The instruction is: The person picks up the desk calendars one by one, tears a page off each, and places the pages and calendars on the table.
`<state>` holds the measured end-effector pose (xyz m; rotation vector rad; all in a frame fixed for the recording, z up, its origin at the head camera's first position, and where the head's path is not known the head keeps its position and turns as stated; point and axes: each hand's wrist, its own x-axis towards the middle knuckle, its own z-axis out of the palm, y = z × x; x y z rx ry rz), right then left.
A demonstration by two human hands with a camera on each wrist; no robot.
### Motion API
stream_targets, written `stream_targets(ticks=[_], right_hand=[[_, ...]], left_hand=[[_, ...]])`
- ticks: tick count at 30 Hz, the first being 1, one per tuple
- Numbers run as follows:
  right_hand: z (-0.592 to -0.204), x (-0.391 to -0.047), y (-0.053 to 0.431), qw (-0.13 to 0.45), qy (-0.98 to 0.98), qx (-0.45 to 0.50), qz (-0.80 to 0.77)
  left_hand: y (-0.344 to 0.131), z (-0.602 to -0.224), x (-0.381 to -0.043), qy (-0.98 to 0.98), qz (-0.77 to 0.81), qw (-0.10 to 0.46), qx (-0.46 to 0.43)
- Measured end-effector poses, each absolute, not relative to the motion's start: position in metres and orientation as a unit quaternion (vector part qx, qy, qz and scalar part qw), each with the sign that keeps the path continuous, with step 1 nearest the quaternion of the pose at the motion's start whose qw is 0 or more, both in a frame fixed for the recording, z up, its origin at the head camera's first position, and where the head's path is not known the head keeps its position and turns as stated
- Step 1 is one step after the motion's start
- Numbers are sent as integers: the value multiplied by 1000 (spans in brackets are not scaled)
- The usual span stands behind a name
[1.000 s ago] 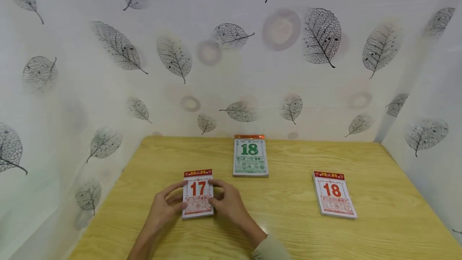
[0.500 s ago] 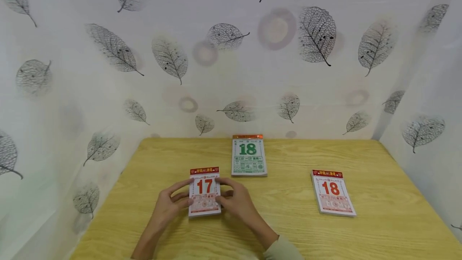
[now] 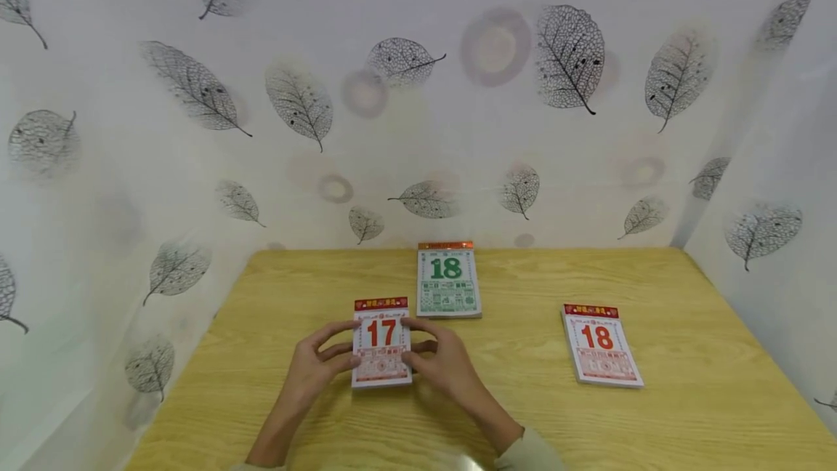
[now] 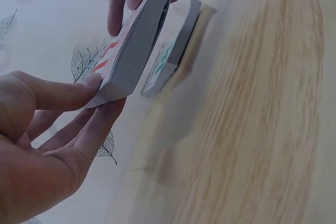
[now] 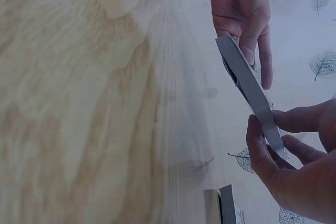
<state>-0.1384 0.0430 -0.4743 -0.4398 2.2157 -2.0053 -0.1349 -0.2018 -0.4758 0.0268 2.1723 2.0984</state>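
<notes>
A small tear-off calendar with a red header and a big red 17 is held up between both hands. My left hand grips its left edge, thumb on the front and fingers behind. On the opposite edge my right hand grips it likewise. In the left wrist view the calendar's grey page block is tilted, with a gap between layers toward its back. The right wrist view shows its thin side pinched by the right thumb and fingers.
A larger calendar with a green 18 lies at the back of the wood-grain table. Another red calendar showing 18 lies to the right, slightly turned. Leaf-patterned curtains surround the table behind and at both sides.
Both hands have carried the 17 calendar to the right and slightly farther from me, closer to the green 18 calendar. The grip looks the same; the other calendars stay in place.
</notes>
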Motion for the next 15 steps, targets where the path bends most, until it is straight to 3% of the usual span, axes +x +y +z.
stream_targets(ticks=[15], right_hand=[[-465,-139,64,75,730,-129,-667]], left_hand=[[-190,-469,-141,714,692,80,65]])
